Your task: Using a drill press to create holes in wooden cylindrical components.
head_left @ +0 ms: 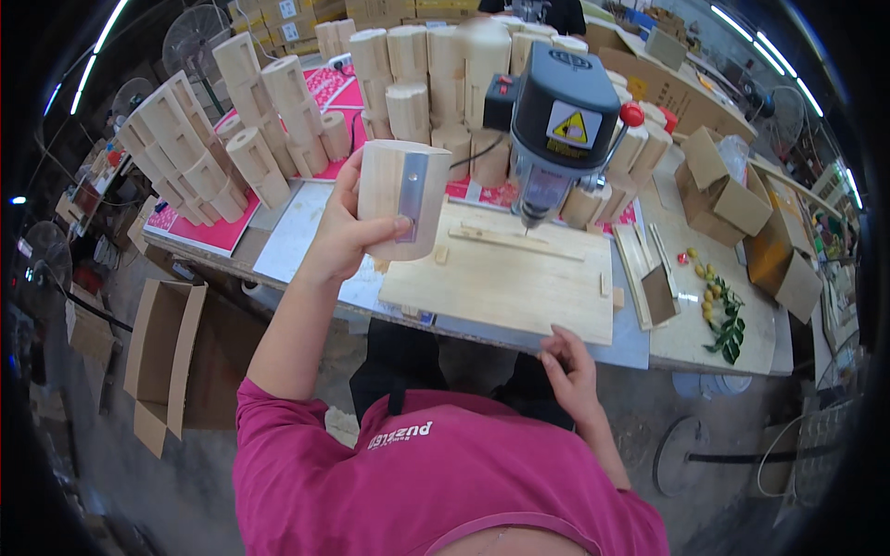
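My left hand [336, 233] grips a pale wooden cylinder [382, 190], raised above the left part of the bench. A grey metal strip [411, 190] with a small hole near its top lies lengthwise along the cylinder's face, and my thumb presses on its lower end. My right hand [569, 363] is empty at the front edge of the bench, its fingers loosely bent and apart. Beyond it lies a flat wooden board [491, 295] with a thin wooden strip [519, 243] across it. The bit of a bench drill press [561, 120] points down above that strip.
Many similar wooden cylinders [408, 116] stand stacked along the back and left over pink sheets [338, 93]. An open cardboard box [167, 357] sits at lower left. At right are another open box [723, 190], small yellow fruits [709, 292] and green leaves [728, 334].
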Tool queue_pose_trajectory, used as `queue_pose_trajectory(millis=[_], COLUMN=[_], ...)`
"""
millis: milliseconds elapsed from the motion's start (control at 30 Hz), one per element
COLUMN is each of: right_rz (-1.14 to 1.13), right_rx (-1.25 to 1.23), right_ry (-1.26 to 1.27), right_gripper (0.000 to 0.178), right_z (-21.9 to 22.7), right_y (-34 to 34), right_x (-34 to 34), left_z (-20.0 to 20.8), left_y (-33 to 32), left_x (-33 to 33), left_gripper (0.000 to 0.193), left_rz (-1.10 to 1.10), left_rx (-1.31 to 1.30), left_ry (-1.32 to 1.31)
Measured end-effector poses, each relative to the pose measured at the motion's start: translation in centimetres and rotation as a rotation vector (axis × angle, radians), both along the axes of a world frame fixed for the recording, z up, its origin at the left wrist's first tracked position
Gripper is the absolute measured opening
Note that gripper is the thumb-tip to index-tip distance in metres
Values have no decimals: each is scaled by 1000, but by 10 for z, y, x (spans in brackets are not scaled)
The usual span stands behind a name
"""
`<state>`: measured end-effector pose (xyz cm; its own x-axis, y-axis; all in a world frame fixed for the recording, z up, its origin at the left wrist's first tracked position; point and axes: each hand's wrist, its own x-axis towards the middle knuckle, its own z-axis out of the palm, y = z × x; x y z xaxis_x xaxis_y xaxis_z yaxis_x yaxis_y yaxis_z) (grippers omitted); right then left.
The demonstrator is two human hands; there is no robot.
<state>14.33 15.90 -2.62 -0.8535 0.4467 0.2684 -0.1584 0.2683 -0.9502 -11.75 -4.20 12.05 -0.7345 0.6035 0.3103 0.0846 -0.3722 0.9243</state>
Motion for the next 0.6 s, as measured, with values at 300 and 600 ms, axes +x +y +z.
queue_pose_trajectory(millis=[300, 600], right_rz=[9, 71], right_rx=[242, 500], right_ry=[170, 312], right_gripper=[33, 34], right_z=[74, 87], right_y=[-3, -14], right_x=[-33, -50], left_z=[-43, -75], left_y=[8, 21], left_x=[50, 103], left_gripper=[96, 102], left_rz=[-208, -334], left_rx=[-59, -157], left_ry=[-210, -384])
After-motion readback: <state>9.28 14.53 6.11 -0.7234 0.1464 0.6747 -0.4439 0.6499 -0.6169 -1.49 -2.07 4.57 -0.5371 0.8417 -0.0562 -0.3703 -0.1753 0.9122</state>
